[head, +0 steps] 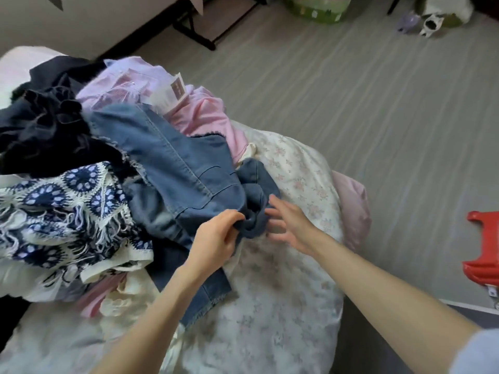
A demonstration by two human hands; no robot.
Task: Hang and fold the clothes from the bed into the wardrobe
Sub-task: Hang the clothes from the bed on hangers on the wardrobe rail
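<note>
Denim [172,157] is lying on top of a heap of clothes on the bed [283,306], beside a pink top [205,114], a dark garment [43,125] and a blue-and-white crochet piece [59,211]. The left hand [216,238] is gripping a bunched fold of the denim, fingers curled round it. The right hand [289,225] is reaching in just beside it, fingers spread and holding nothing.

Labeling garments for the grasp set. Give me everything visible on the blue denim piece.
The blue denim garment looks like mid-wash cotton denim with stitched seams and frayed raw hems. It lies crumpled and spread on top of the clothes pile on the floral bedspread, between the dark navy clothes and the pink garment. The left hand pinches a bunched fold at its near edge; the right hand, fingers spread, reaches beside that fold.
</note>
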